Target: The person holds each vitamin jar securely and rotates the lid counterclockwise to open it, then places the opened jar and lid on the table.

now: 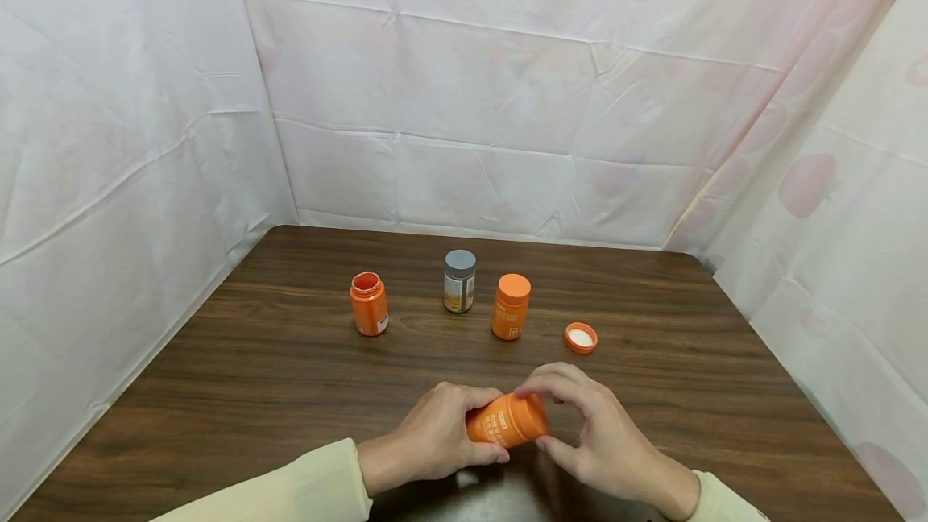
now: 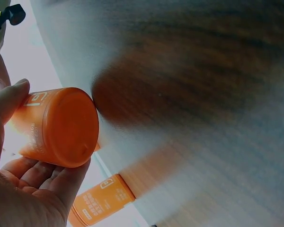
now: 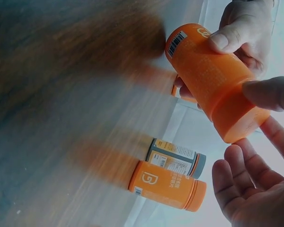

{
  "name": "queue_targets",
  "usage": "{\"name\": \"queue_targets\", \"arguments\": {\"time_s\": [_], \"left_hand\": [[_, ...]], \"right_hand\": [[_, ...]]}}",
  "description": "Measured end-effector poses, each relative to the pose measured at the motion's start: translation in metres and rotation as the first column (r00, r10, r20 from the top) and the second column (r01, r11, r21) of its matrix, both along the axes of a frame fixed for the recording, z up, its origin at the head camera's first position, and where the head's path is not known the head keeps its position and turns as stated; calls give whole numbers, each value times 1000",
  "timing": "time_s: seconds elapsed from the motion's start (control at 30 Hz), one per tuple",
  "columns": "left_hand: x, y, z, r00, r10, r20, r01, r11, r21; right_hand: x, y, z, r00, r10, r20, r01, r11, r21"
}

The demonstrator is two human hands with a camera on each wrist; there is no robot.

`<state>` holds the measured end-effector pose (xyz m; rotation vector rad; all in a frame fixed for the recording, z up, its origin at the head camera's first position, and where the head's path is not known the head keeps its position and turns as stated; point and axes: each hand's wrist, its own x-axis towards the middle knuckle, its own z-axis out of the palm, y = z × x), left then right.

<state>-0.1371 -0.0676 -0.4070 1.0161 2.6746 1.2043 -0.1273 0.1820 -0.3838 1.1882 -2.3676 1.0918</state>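
Note:
Low over the near part of the table, an orange bottle (image 1: pixel 496 424) lies tilted, its cap end pointing right. My left hand (image 1: pixel 438 433) grips its body, thumb on the near side and fingers around the far side. The bottle's smooth base (image 2: pixel 73 127) faces the camera in the left wrist view. At the other end, my right hand (image 1: pixel 598 433) holds the orange cap (image 3: pixel 239 113) between thumb and fingertips. That cap sits on the bottle. White lettering covers the label, and a barcode (image 3: pixel 177 44) shows near the base in the right wrist view.
Farther back stand an orange bottle without a cap (image 1: pixel 370 312), a grey-lidded bottle (image 1: pixel 460 287) and a capped orange bottle (image 1: pixel 510 316). A loose orange cap (image 1: pixel 581 338) lies white inside up, to their right. White cloth (image 1: pixel 471 87) hangs behind the dark wooden table (image 1: pixel 290 369).

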Motion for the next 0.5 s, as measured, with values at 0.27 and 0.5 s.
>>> {"name": "queue_targets", "arguments": {"time_s": [0.27, 0.5], "left_hand": [[1, 0, 1, 999, 6, 33, -6, 1000, 0], [0, 0, 0, 999, -6, 33, 6, 1000, 9]], "right_hand": [[0, -1, 1, 999, -36, -21, 35, 999, -26], [1, -3, -1, 987, -159, 29, 159, 987, -2]]}}
